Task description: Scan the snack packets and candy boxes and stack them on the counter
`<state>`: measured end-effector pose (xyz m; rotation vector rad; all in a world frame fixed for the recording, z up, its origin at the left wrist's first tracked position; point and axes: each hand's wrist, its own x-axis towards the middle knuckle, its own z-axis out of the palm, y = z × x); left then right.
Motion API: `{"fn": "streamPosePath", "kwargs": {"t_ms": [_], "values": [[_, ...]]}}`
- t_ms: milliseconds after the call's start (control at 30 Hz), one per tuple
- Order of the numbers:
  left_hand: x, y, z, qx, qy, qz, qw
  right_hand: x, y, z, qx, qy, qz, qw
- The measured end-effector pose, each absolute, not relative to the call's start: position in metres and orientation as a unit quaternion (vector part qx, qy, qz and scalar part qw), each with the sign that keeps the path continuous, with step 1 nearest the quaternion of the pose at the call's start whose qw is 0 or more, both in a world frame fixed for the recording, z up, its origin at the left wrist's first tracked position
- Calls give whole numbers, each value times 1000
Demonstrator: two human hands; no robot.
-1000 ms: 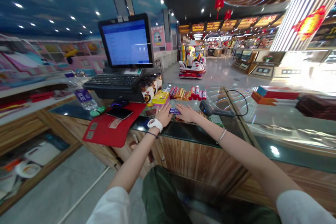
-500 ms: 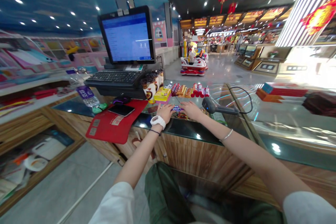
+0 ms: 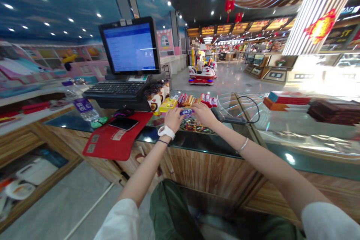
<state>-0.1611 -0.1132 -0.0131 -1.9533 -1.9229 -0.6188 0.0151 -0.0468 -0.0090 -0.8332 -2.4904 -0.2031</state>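
Observation:
A small purple-blue wrapped candy roll (image 3: 186, 112) is held just above the glass counter, between my two hands. My left hand (image 3: 173, 119), with a white watch at the wrist, pinches its left end. The fingers of my right hand (image 3: 206, 114) are closed at its right end. Right behind them lie a yellow packet (image 3: 169, 104), orange-wrapped snack bars (image 3: 188, 100) and several red-wrapped rolls (image 3: 208, 100). Small colourful packets (image 3: 194, 126) show below the hands, at the glass. The candy roll's lettering is too small to read.
Left of the hands are a phone (image 3: 123, 123) on a red mat (image 3: 111, 146), a water bottle (image 3: 85, 108), a keyboard (image 3: 116, 89), a monitor (image 3: 131, 47) and patterned cups (image 3: 154, 101). A corded scanner (image 3: 233, 119) lies by my right hand; boxes (image 3: 289, 98) sit farther right.
Both hands have lifted the purple-blue candy roll slightly off the counter, and more of its wrapper shows. The whole view has shifted a little as the head turned.

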Motion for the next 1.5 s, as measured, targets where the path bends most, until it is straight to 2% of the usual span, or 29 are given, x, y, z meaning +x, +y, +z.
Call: {"fn": "streamPosePath", "kwargs": {"t_ms": [233,567,833,1200,1500], "values": [[-122,-95,14,-716,-621,-268,172,66,-40,14,-340,-889,-119,283],[-62,-55,19,-773,-536,-315,128,141,-11,6,-384,-856,-120,324],[-38,-10,9,-787,-447,-413,97,170,17,-10,-373,-814,-114,430],[-40,-18,-7,-812,-394,-409,134,169,8,-15,-361,-821,-62,437],[-41,-18,-9,-794,-406,-431,139,171,7,-12,-343,-828,-89,434]]}}
